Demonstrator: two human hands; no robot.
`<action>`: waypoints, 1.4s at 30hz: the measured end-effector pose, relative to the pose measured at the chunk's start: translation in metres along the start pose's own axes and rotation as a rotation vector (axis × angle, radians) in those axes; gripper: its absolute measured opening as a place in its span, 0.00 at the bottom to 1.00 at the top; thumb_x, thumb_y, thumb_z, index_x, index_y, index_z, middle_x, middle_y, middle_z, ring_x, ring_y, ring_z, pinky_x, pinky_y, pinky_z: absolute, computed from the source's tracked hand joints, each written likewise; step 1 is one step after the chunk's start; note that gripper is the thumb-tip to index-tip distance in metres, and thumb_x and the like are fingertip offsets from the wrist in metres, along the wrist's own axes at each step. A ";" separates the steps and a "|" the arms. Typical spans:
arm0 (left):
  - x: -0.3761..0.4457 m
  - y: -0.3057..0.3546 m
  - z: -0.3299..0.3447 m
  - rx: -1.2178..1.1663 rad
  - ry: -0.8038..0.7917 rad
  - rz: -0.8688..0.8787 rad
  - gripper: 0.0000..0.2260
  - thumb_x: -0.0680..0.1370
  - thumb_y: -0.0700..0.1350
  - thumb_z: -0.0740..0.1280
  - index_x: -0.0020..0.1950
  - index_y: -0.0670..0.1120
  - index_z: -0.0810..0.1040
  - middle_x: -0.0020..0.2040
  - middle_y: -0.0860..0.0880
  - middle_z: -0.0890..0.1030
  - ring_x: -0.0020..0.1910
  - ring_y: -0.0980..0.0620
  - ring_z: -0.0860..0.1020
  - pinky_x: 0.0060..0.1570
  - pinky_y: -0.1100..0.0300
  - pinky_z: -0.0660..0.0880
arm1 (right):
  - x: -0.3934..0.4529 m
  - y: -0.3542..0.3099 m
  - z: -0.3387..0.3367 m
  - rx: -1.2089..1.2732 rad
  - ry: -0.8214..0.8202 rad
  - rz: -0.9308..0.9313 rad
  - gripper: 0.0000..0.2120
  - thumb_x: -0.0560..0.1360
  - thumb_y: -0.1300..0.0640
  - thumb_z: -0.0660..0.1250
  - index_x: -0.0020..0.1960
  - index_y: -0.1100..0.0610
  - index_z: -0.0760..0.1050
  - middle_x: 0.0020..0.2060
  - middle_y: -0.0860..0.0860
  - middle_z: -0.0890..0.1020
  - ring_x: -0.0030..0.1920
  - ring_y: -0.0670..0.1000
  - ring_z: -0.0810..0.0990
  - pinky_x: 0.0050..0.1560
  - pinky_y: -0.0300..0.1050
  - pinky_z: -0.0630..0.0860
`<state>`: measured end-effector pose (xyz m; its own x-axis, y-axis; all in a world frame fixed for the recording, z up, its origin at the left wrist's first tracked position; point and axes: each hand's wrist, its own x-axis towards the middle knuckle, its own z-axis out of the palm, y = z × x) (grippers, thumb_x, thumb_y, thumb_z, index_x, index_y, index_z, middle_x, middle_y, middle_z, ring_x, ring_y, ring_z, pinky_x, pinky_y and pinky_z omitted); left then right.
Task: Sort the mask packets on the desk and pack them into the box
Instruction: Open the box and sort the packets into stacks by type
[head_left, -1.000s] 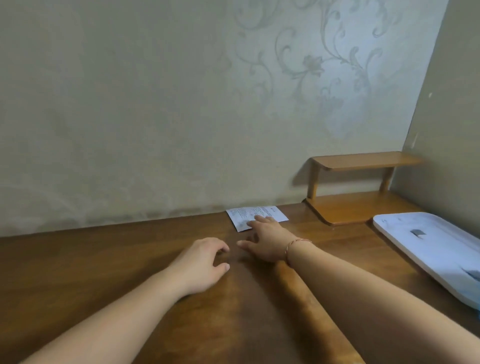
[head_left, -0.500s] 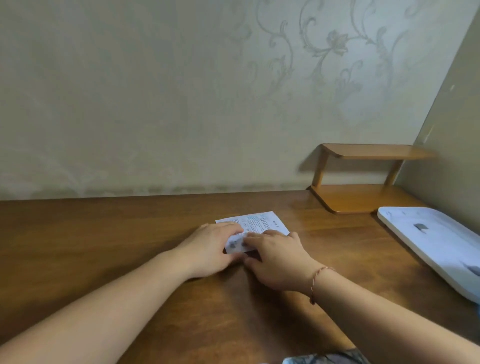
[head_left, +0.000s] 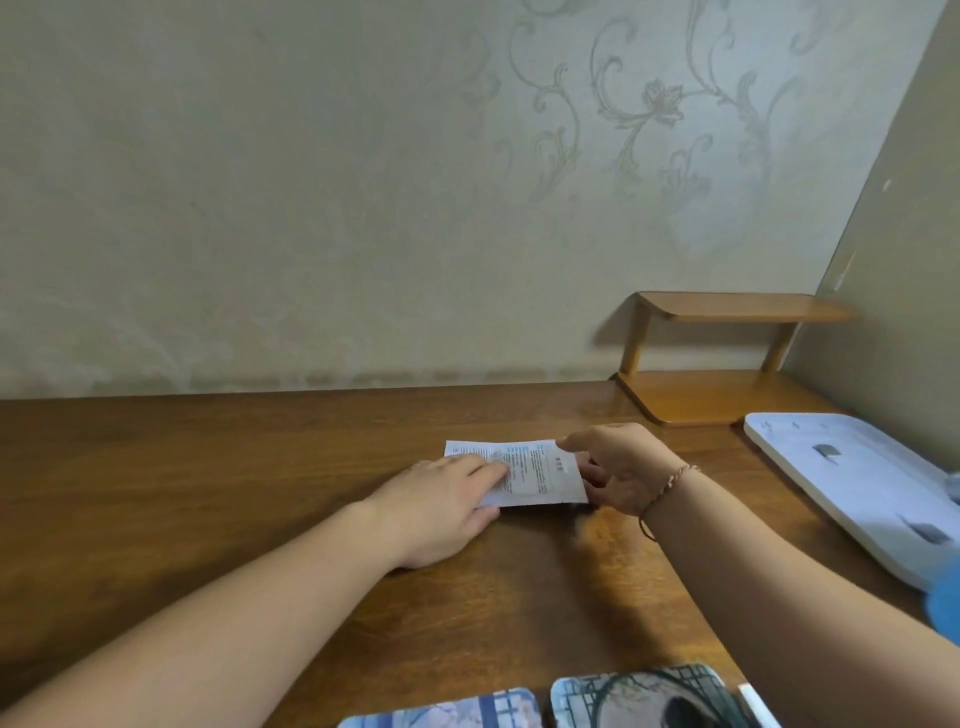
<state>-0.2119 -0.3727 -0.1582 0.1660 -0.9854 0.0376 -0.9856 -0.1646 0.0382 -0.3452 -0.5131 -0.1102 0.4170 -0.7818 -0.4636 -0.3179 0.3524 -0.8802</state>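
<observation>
A white mask packet (head_left: 540, 475) with blue and black print lies on the wooden desk (head_left: 208, 467), its near right edge slightly lifted. My left hand (head_left: 441, 499) rests flat on its left end, fingers straight across the print. My right hand (head_left: 618, 467) grips the packet's right end, thumb on top and fingers curled under the edge. Two picture-printed packets (head_left: 639, 696) show at the bottom edge of the view, partly cut off. No box is clearly in view.
A flat white device (head_left: 852, 478) lies on the desk at the right. A small two-tier wooden shelf (head_left: 717, 358) stands in the back right corner against the wall. A blurred blue object (head_left: 945, 603) sits at the right edge.
The packet has been pulled nearer from the wall and turned lengthwise. My left hand came onto its left end, and my right hand shifted to grip its right end.
</observation>
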 end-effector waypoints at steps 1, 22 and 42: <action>-0.002 0.001 -0.001 0.015 -0.014 0.001 0.27 0.82 0.59 0.55 0.79 0.51 0.55 0.76 0.51 0.63 0.73 0.49 0.65 0.71 0.51 0.65 | -0.003 0.002 -0.001 -0.008 -0.011 0.006 0.11 0.74 0.67 0.69 0.52 0.59 0.70 0.45 0.59 0.79 0.47 0.56 0.79 0.44 0.50 0.80; -0.009 0.081 -0.040 -1.873 0.284 -0.551 0.04 0.80 0.45 0.67 0.49 0.47 0.80 0.45 0.47 0.85 0.43 0.49 0.82 0.45 0.55 0.78 | -0.072 0.052 -0.077 -0.220 -0.144 -0.408 0.11 0.77 0.58 0.68 0.60 0.55 0.77 0.47 0.54 0.83 0.35 0.48 0.80 0.30 0.39 0.75; -0.008 0.232 -0.013 -0.449 0.082 -0.040 0.04 0.76 0.47 0.69 0.42 0.55 0.82 0.37 0.58 0.81 0.43 0.55 0.78 0.53 0.53 0.74 | -0.187 0.189 -0.242 -0.514 0.357 -0.523 0.04 0.71 0.51 0.73 0.44 0.43 0.81 0.36 0.36 0.82 0.40 0.34 0.79 0.38 0.28 0.71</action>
<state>-0.4416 -0.4026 -0.1362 0.2235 -0.9690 0.1058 -0.8700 -0.1494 0.4699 -0.6895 -0.4252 -0.1656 0.3509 -0.9272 0.1313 -0.5447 -0.3162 -0.7768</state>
